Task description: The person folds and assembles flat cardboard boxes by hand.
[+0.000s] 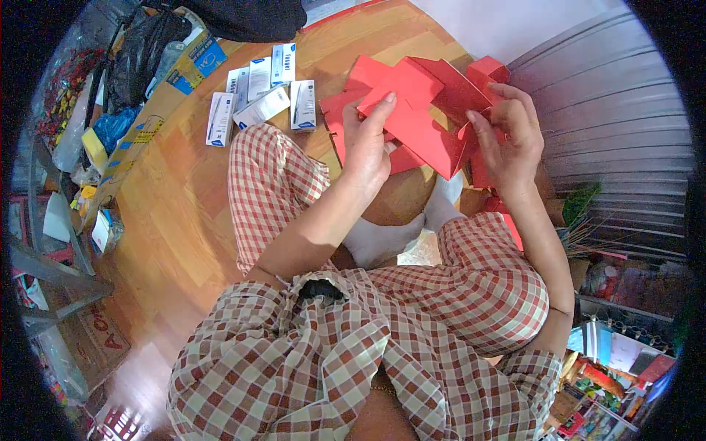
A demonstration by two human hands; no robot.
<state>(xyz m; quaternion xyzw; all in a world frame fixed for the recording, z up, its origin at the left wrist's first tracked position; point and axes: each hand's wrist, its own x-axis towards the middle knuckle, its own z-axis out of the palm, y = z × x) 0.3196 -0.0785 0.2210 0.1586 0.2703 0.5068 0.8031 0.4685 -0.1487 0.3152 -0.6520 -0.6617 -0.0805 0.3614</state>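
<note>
A red folded card piece (423, 121) is held up between my two hands, its flaps spread at angles. My left hand (368, 140) grips its left side, thumb on top and fingers underneath. At the right, my right hand (507, 132) pinches an edge of the red card between thumb and fingers. More red card pieces (338, 121) lie on the wooden floor beneath and behind it, and a red folded shape (487, 72) stands just beyond my right hand.
Several small white boxes (262, 106) lie on the wooden floor (169, 198) left of the red card. A cardboard box (140, 147) with bags and clutter borders the left. A grey corrugated wall (603, 110) and shelves of goods (610, 382) stand at the right.
</note>
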